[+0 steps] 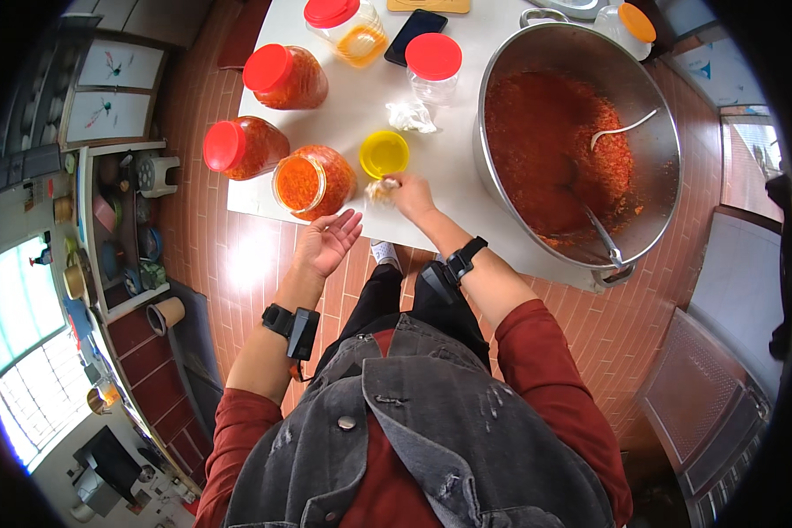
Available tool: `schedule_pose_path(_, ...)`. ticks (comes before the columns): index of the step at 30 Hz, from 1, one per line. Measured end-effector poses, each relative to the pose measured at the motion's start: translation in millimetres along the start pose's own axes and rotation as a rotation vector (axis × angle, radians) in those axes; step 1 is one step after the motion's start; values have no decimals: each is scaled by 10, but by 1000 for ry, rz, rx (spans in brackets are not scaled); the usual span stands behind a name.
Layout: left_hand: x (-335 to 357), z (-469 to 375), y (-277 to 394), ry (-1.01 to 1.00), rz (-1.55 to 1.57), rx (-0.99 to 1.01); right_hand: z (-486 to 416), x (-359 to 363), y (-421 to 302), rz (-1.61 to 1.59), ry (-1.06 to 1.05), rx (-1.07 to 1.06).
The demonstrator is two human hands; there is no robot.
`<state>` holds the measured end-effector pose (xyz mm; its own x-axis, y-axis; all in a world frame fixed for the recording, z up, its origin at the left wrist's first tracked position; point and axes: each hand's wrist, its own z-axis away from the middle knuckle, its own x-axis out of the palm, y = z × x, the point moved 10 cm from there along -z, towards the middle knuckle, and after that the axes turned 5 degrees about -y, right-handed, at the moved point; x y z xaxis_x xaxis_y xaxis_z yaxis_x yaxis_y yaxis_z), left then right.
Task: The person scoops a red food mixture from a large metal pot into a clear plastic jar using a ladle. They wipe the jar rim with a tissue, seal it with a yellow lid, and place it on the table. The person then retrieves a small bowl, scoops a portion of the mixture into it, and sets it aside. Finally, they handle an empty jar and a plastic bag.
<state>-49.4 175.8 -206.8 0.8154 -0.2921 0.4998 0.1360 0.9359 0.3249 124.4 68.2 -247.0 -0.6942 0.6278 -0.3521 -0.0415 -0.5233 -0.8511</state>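
My left hand (328, 243) is palm up with its fingers apart, just below an uncapped clear jar (315, 183) filled with orange-red chopped sauce. Between the fingers of my right hand (412, 197) is a crumpled, stained tissue (381, 191), held close to a yellow lid (384, 154) lying on the white table (449, 165). Two filled jars with red lids (285, 76) (245, 147) stand behind and left of the uncapped one. A white crumpled tissue (412, 117) lies beyond the yellow lid, beside a clear jar with a red lid (433, 66).
A large steel pot (485, 142) of red sauce, with a metal ladle (600, 234) and a white handle (624, 129) in it, stands at right. Farther back are a black phone (416, 36), a red-lidded jar with orange contents (346, 30) and an orange-lidded jar (624, 32).
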Motion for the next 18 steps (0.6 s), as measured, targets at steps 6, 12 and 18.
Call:
schedule_pose_path(6,-201,-25,245,67,-6,101,-1,-202,18,-122,392,-35)
schedule_pose_path(12,-114,88,500,-74,9,5,-295,395,-203,-217,272,-65)
schedule_pose_path(18,144,171,614,-208,170,11,-313,771,-9,-1119,58,294)
